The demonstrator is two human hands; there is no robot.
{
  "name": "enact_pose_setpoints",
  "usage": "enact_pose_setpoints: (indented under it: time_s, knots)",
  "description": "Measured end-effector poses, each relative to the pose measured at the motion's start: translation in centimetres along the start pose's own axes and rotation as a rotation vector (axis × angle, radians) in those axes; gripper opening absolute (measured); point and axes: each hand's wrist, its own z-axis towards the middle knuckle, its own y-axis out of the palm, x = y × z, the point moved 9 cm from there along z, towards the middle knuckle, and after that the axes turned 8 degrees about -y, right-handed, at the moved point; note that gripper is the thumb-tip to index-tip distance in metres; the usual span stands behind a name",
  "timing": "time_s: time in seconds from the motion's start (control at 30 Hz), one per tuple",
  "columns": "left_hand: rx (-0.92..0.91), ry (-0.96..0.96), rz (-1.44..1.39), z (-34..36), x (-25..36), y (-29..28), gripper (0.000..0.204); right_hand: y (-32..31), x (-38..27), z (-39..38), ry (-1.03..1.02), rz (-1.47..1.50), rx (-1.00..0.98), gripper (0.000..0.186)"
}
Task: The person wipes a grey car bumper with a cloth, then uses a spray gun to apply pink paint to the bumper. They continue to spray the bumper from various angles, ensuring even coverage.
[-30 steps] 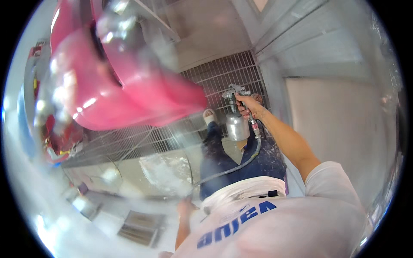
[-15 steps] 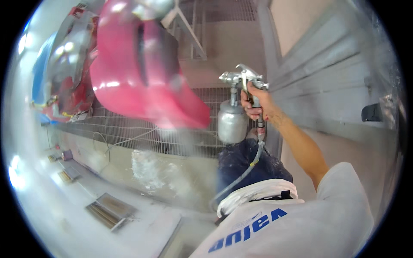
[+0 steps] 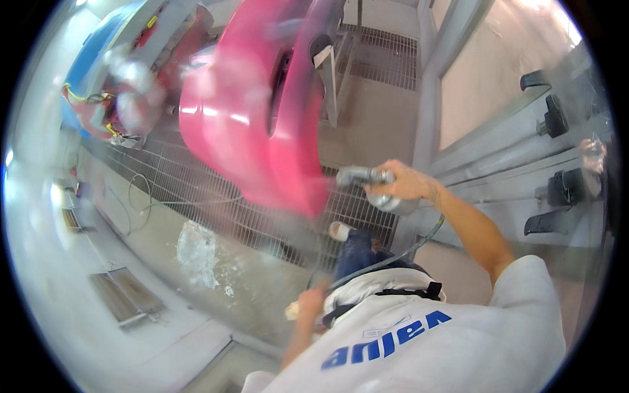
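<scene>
Right hand (image 3: 409,185) gripping spray gun (image 3: 367,178) beside pink panel (image 3: 255,124)

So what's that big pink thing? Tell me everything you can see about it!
The big pink panel is a smooth, glossy, curved part, like a piece of car bodywork, with bright shine streaks and a dark slot-shaped opening near its middle. It hangs tilted above the metal floor grating, its lower tip pointing down. A grey stand shows behind it. The right hand holds a silver spray gun aimed at its lower edge, close but not touching. It looks blurred.
</scene>
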Motion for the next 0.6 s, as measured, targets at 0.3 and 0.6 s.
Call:
enact_pose_setpoints:
  time_s: [0.3, 0.6]
  knots:
    - [-0.162, -0.055, -0.302, 2.4, 0.9, 0.3, 0.046, -14.0, 3.5, 5.8, 0.168, 0.453, 0.367, 0.051]
    - [-0.130, -0.287, -0.295, 3.5, 1.0, -1.8, 0.045, -8.0, -5.1, 5.8, 0.046, 0.241, 0.155, 0.033]
